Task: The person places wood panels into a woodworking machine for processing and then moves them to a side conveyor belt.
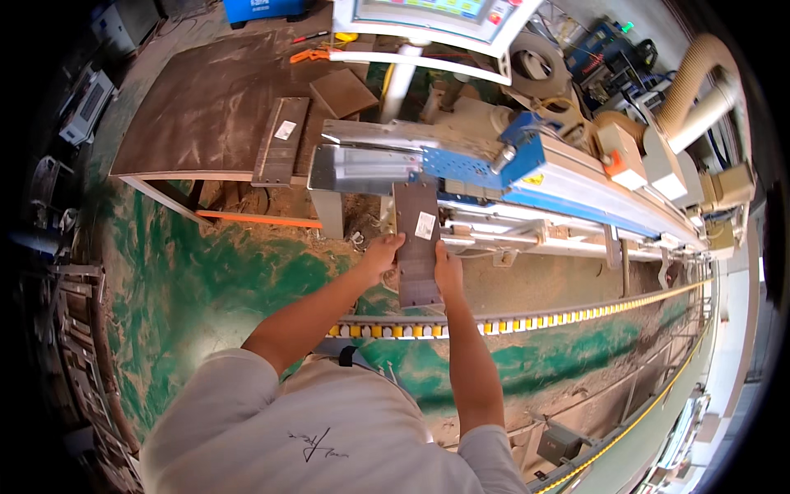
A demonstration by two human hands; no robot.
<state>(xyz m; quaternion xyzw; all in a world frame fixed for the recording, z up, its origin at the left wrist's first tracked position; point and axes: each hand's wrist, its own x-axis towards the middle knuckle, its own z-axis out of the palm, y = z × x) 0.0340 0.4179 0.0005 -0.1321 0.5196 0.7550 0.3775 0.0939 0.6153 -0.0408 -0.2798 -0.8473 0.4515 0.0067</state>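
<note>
Between my two hands is a dark brown wooden panel [416,267] with a white label and small holes near its ends. My left hand [383,255] grips its left edge, and my right hand [448,270] grips the right edge. The panel's far end meets the front side of a long machine with a blue guard [469,170] and a metal infeed plate [362,169]. A similar labelled brown panel [282,142] lies on the brown table [197,99] to the left, with a smaller brown board [343,92] beside it.
A control screen on a white frame [420,59] stands beyond the machine. An orange tool [311,55] and a red marker [310,37] rest on the table. A yellow-and-white roller track [428,331] runs close in front of me. Sawdust covers parts of the green floor [206,288].
</note>
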